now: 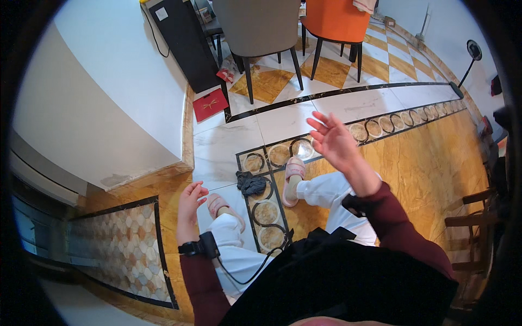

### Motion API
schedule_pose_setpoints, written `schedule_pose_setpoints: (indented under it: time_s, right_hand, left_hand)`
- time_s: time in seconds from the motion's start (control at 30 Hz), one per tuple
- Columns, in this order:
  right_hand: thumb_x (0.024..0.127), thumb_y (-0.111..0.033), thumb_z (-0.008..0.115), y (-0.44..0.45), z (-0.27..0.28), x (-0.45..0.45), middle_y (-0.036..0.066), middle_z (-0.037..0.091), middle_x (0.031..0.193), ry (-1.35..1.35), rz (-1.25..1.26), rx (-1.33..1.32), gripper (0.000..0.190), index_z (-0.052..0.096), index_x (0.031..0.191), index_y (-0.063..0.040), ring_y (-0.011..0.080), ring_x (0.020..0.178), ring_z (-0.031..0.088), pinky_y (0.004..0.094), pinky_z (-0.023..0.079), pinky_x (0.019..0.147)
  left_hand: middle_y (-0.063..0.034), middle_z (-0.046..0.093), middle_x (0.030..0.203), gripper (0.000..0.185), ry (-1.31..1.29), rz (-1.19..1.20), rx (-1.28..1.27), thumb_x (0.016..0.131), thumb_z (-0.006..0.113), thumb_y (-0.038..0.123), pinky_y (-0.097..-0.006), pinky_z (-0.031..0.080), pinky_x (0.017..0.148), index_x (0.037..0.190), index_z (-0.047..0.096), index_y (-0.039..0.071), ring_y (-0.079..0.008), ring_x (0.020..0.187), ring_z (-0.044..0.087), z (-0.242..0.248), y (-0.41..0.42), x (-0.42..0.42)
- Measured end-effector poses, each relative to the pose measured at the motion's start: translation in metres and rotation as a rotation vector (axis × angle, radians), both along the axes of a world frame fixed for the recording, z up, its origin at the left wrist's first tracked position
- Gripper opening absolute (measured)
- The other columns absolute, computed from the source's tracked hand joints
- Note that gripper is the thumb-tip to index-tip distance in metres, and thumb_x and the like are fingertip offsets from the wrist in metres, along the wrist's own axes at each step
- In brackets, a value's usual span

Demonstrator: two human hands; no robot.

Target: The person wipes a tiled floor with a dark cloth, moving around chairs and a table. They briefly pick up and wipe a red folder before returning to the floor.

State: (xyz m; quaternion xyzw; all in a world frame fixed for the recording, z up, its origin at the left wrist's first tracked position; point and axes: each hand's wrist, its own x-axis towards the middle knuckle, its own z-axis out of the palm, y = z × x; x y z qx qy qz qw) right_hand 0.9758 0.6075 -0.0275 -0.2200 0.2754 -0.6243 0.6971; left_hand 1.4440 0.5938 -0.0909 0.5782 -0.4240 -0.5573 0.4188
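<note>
My right hand (334, 140) is raised over the patterned border of the floor, palm showing and fingers spread, with nothing in it. Off to the left, my left hand (190, 208) is also empty, its fingers loosely bent and apart. A device on a black strap (200, 247) sits on the left wrist, and a black cable runs from it toward my body. Between my hands, a crumpled black bag or cloth (251, 183) lies on the tiles. My feet wear pink slippers (295, 169), one on each side of it.
A red flat bag or folder (210, 104) lies by the wall corner, near a tall black cabinet (185, 45). Ahead stand a grey chair (259, 26) and an orange chair (335, 20). Wooden furniture (469, 221) is at the right, and a long-handled dustpan (456, 89) leans near the wall.
</note>
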Motion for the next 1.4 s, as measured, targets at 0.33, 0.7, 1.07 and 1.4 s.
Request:
schedule_pose_setpoints:
  time_s: [0.33,0.7,1.07,1.4]
  right_hand:
    - [0.096,-0.032,0.058,-0.019,-0.226,-0.008,0.005,0.063,0.104,0.528,-0.062,0.429,0.032,0.059,0.121,-0.011,0.0173,0.086,0.062,0.0341,0.050,0.072]
    - [0.098,-0.036,0.055,0.007,-0.208,0.037,0.002,0.067,0.100,0.756,-0.001,0.397,0.031,0.066,0.111,-0.011,0.0149,0.079,0.064,0.0314,0.051,0.066]
    - [0.096,-0.033,0.055,0.036,-0.221,0.060,0.005,0.067,0.097,0.865,0.057,0.297,0.029,0.066,0.107,-0.008,0.0153,0.075,0.065,0.0324,0.053,0.065]
    - [0.097,-0.028,0.058,0.085,-0.213,0.092,0.000,0.065,0.101,0.680,0.148,0.413,0.023,0.062,0.112,-0.011,0.0140,0.079,0.064,0.0288,0.048,0.064]
  left_hand:
    - [-0.0017,0.066,0.087,0.021,0.079,0.275,0.106,0.099,0.061,0.031,-0.0298,0.051,0.069,0.109,0.063,0.013,-0.0142,0.083,0.065,-0.044,0.013,0.041]
    - [-0.0018,0.064,0.088,0.017,-0.109,0.145,0.214,0.096,0.062,0.029,-0.0328,0.049,0.068,0.106,0.063,0.015,-0.0170,0.083,0.064,-0.070,-0.013,0.017]
    - [-0.0028,0.065,0.085,0.019,-0.178,0.109,0.211,0.098,0.059,0.029,-0.0311,0.050,0.061,0.103,0.060,0.011,-0.0149,0.074,0.063,-0.089,0.010,0.025]
    - [-0.0037,0.067,0.087,0.023,-0.201,0.081,0.097,0.097,0.061,0.029,-0.0298,0.051,0.065,0.109,0.061,0.010,-0.0138,0.078,0.064,-0.092,0.002,0.021]
